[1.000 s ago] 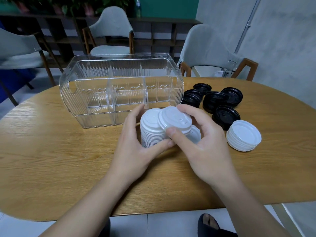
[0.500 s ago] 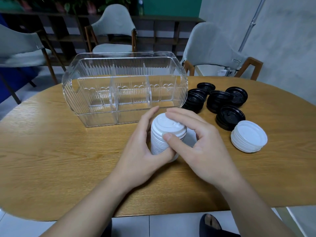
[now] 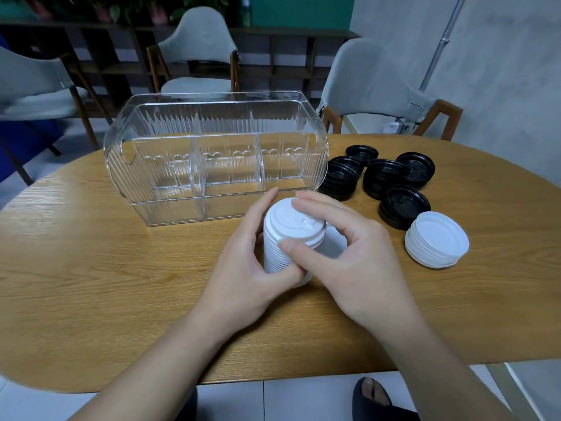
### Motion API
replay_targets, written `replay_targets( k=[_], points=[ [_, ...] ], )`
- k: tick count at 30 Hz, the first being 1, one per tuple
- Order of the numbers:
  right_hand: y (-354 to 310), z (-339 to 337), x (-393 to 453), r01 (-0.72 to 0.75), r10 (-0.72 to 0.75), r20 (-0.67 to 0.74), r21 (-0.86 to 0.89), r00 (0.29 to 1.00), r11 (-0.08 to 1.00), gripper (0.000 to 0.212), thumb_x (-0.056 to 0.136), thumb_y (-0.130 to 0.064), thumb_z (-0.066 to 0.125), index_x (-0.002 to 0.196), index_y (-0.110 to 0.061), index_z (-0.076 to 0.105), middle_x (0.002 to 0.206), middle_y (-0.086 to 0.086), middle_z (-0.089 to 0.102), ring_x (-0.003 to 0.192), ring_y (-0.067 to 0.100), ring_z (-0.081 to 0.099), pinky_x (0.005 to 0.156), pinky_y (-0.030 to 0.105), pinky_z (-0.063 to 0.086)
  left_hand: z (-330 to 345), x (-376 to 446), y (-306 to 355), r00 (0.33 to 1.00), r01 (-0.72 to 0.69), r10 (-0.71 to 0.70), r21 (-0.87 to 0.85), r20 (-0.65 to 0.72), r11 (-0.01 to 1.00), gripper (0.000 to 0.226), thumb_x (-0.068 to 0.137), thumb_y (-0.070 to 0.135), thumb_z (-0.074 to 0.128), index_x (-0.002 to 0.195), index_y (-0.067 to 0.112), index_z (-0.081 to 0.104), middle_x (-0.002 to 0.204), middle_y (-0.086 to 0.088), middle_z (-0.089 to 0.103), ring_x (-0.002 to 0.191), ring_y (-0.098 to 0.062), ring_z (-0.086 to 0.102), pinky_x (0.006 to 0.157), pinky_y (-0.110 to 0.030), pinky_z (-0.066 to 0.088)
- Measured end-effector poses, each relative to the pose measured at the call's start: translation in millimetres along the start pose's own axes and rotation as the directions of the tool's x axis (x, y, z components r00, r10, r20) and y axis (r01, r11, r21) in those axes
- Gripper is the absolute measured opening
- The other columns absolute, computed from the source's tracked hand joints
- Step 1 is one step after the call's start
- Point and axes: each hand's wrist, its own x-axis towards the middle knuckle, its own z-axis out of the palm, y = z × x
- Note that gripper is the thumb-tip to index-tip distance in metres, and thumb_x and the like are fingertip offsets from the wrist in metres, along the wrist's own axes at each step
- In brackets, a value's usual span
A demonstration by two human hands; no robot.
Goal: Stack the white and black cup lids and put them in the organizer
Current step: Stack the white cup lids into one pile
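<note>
**Both hands clamp the tall white stack, organizer waiting behind**

A rounded wooden table point(image 3: 91, 268) fills the view, grey upholstered chairs point(image 3: 197, 56) ringed round its far side and dark shelving along a green wall behind them. Centre stage, the tall stack of white lids point(image 3: 285, 238) stands upright on the wood, just in front of the clear organizer point(image 3: 212, 156). The left hand point(image 3: 252, 268) wraps the stack's left flank, fingers curled up its side, thumb pressing in low on the near face. The right hand point(image 3: 349, 256) comes in from the other side: fingertips laid across the top lid, thumb pinching the rim at the front. So both hands are closed on that one stack.

The organizer sits empty-looking and transparent, ribbed walls, two dividers splitting it into three compartments, its near wall directly behind the hands and standing between the stack and the compartments. Off to the right, the black lids point(image 3: 385, 177) cluster in several short piles beside the organizer's right end, some touching one another. Nearer the person, a short pile of white lids point(image 3: 437, 238) rests upside down, just touching the nearest black pile. One more white lid point(image 3: 335, 241) peeks out flat on the table behind the right hand, mostly hidden. Below the table edge, a foot in a dark sandal point(image 3: 373, 396) shows on the tiled floor.
</note>
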Motion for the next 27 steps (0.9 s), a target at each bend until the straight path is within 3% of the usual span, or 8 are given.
replay_targets(
  k=[3, 7, 10, 13, 18, 20, 23, 27],
  points=[
    [-2.7, 6.0, -2.2, 0.000, -0.003, -0.055, -0.064, 0.998, 0.998, 0.052, 0.086, -0.030, 0.094, 0.135, -0.029, 0.078, 0.147, -0.023, 0.067, 0.140, -0.009, 0.056, 0.118, 0.019, 0.046, 0.4, -0.1, -0.9, 1.000, 0.005, -0.005, 0.003, -0.007, 1.000, 0.106, 0.081, 0.017, 0.095, 0.171, 0.032, 0.041, 0.156, 0.025, 0.062, 0.144, -0.004, 0.061, 0.120, -0.035, 0.050],
    [-4.4, 4.5, -2.2, -0.038, 0.038, -0.040, -0.009, 0.998, 0.999, 0.052, 0.085, -0.031, 0.094, 0.135, -0.032, 0.078, 0.146, -0.025, 0.067, 0.140, -0.007, 0.056, 0.119, 0.025, 0.048, 1.3, 0.8, -1.2, 1.000, -0.001, 0.000, -0.012, -0.021, 1.000, 0.104, 0.081, 0.012, 0.095, 0.170, 0.031, 0.043, 0.152, 0.023, 0.065, 0.142, -0.005, 0.064, 0.118, -0.031, 0.051],
    [-6.5, 9.0, -5.6, -0.062, 0.064, -0.082, 0.024, 0.995, 0.998, 0.053, 0.084, -0.027, 0.094, 0.134, -0.034, 0.078, 0.145, -0.027, 0.066, 0.137, -0.014, 0.056, 0.113, 0.014, 0.047, 2.4, 0.9, -0.7, 1.000, 0.001, -0.001, -0.002, -0.031, 1.000, 0.104, 0.081, 0.016, 0.098, 0.169, 0.031, 0.045, 0.153, 0.027, 0.063, 0.142, -0.002, 0.062, 0.118, -0.029, 0.051],
    [-7.0, 17.5, -8.1, -0.050, 0.054, -0.128, 0.034, 0.990, 0.998, 0.053, 0.085, -0.022, 0.094, 0.135, -0.029, 0.078, 0.144, -0.025, 0.067, 0.135, -0.014, 0.057, 0.108, 0.007, 0.044, 2.1, 0.1, -2.7, 0.999, 0.005, -0.005, -0.005, -0.034, 1.000, 0.103, 0.081, 0.020, 0.098, 0.169, 0.031, 0.045, 0.155, 0.025, 0.063, 0.144, -0.004, 0.062, 0.120, -0.037, 0.051],
    [-1.6, 6.3, -5.3, -0.091, 0.091, 0.004, 0.146, 0.996, 0.985, 0.084, 0.085, -0.033, 0.095, 0.159, -0.036, 0.055, 0.152, -0.024, 0.063, 0.145, -0.003, 0.055, 0.121, 0.034, 0.047, 2.3, 0.8, -4.5, 0.998, -0.017, 0.019, 0.031, -0.055, 0.999, 0.097, 0.084, 0.029, 0.096, 0.166, 0.034, 0.046, 0.156, 0.023, 0.061, 0.146, -0.008, 0.060, 0.120, -0.045, 0.051],
    [2.2, -3.6, -2.1, -0.098, 0.104, -0.017, 0.211, 0.994, 0.973, 0.077, 0.089, -0.041, 0.087, 0.159, -0.032, 0.055, 0.153, -0.021, 0.064, 0.143, -0.002, 0.057, 0.122, 0.037, 0.047, 1.2, 2.7, -6.8, 0.995, -0.016, 0.021, 0.051, -0.093, 0.999, 0.091, 0.087, 0.036, 0.094, 0.164, 0.034, 0.046, 0.157, 0.022, 0.060, 0.147, -0.008, 0.059, 0.121, -0.046, 0.051],
    [13.9, -20.4, 1.9, -0.117, 0.120, -0.126, 0.035, 0.985, 0.993, 0.045, 0.099, -0.043, 0.078, 0.142, -0.031, 0.071, 0.136, -0.021, 0.074, 0.131, -0.002, 0.066, 0.116, 0.038, 0.053, -1.5, 5.4, -10.5, 0.986, 0.011, 0.001, 0.072, -0.164, 0.997, 0.088, 0.089, 0.035, 0.093, 0.164, 0.033, 0.046, 0.157, 0.021, 0.060, 0.147, -0.008, 0.058, 0.122, -0.047, 0.049],
    [34.9, -32.3, -0.9, -0.121, 0.129, -0.011, -0.425, 0.992, 0.897, 0.032, 0.097, -0.034, 0.082, 0.129, -0.033, 0.077, 0.126, -0.025, 0.070, 0.122, -0.001, 0.062, 0.112, 0.034, 0.049, -3.2, 8.0, -11.8, 0.979, 0.033, -0.016, 0.083, -0.202, 0.996, 0.083, 0.091, 0.038, 0.092, 0.161, 0.034, 0.047, 0.153, 0.022, 0.061, 0.144, -0.007, 0.060, 0.122, -0.044, 0.049]
  ],
)
